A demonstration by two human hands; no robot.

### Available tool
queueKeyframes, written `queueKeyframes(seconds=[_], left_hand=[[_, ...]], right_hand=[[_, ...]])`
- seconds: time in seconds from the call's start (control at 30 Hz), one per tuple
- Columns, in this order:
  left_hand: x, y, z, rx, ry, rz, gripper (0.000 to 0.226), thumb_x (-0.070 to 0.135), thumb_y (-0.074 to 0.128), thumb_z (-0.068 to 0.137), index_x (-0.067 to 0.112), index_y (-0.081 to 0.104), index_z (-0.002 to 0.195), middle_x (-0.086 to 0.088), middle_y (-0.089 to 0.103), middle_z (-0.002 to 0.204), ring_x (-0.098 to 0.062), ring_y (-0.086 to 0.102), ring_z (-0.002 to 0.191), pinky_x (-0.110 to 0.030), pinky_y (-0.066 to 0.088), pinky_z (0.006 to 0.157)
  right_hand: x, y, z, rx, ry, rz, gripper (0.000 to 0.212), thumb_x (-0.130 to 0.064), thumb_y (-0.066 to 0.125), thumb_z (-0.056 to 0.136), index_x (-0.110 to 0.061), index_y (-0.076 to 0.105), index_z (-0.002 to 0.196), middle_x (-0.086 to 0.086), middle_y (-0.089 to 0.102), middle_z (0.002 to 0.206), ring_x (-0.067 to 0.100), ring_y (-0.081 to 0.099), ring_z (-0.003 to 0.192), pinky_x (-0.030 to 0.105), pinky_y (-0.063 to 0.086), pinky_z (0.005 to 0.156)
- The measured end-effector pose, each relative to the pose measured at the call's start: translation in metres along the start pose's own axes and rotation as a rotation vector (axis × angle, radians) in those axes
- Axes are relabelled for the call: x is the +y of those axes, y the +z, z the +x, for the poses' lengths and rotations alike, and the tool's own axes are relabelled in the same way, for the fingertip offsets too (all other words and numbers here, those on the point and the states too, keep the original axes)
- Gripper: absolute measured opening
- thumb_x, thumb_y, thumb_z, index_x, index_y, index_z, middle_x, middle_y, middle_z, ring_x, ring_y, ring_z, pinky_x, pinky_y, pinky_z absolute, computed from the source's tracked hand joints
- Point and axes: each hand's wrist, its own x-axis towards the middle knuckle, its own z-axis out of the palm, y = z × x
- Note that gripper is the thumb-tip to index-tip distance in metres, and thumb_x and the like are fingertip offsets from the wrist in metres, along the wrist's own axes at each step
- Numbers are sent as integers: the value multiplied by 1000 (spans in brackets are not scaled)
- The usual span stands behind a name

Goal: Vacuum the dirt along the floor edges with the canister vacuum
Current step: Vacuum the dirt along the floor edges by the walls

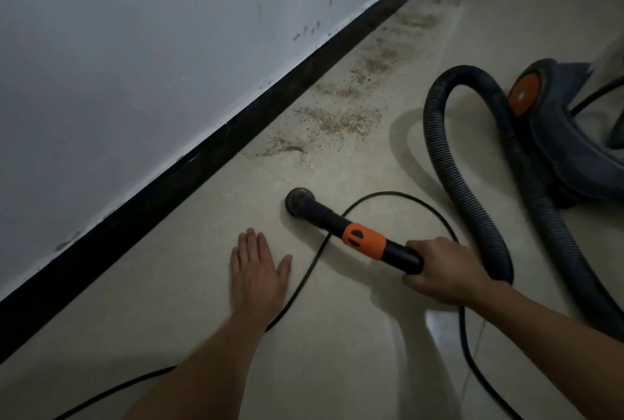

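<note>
My right hand grips the black end of the vacuum wand, which has an orange collar. The wand's round black nozzle rests on the pale tiled floor, a short way short of the dirt. Brown gritty dirt lies in a band along the black skirting board and runs off to the upper right. My left hand rests flat on the floor, fingers straight, left of the nozzle. The ribbed hose loops back to the dark canister with its orange button at the right.
A thin black power cord curves across the floor under the wand and past my left wrist to the bottom left. The white wall rises above the skirting. The canister stands close to my right arm.
</note>
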Motion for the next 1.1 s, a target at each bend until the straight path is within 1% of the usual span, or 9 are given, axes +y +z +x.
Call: queueKeyframes(seconds=[0.17,0.23,0.3,0.37,0.47,0.7,0.77,0.93,1.1], left_hand=[[0,8,3,15,-16,25,78,55,12,94,1,25,149,-16,22,157,-28,16,147,-42,10,120],[-1,9,3,12,-22,35,77,54,13,95,1,25,150,-16,21,158,-27,14,147,-42,9,120],[-1,8,2,12,-30,43,76,52,13,95,1,24,150,-15,20,158,-25,13,147,-41,8,120],[1,6,1,14,-39,55,74,50,14,95,2,26,149,-14,22,158,-24,15,147,-41,11,120],[3,4,3,20,-87,59,70,45,16,95,2,33,147,-15,27,156,-25,20,146,-41,16,119],[2,2,3,32,-188,36,67,40,19,94,-2,38,143,-18,33,153,-29,27,143,-44,21,118],[3,2,4,35,-188,43,67,40,20,94,-2,39,143,-18,34,152,-29,28,143,-45,23,117],[3,2,5,40,-191,60,66,40,22,94,-2,41,141,-18,37,150,-30,30,141,-45,25,116],[3,4,8,34,-176,70,64,37,25,93,-2,43,140,-20,38,149,-32,33,140,-47,27,115]], right_hand=[[17,-7,38,210,264,159,20,-37,68,74,-24,62,88,-4,57,69,20,57,66,28,39,57],[17,-14,47,228,305,229,20,-35,69,73,-23,61,87,-2,60,69,20,59,64,27,39,54],[6,-13,49,188,263,221,18,-36,69,73,-24,59,84,-2,61,71,21,60,66,27,39,56],[-13,-5,42,116,140,144,17,-39,66,74,-27,57,83,-4,60,73,22,62,73,28,40,61],[-32,6,36,43,-27,47,16,-41,63,76,-29,54,83,-6,58,73,18,58,71,27,40,61],[-12,-16,74,172,202,194,18,-37,68,73,-27,57,83,-4,59,71,15,55,62,27,36,53],[-17,-16,78,181,197,203,19,-37,69,73,-27,57,85,-6,58,70,16,56,62,26,35,52],[-39,-5,83,102,-16,66,16,-38,65,75,-29,54,82,-3,61,73,21,58,68,28,39,58],[-29,-25,113,190,167,174,20,-37,68,73,-27,60,88,-1,61,71,22,58,65,29,39,57]])
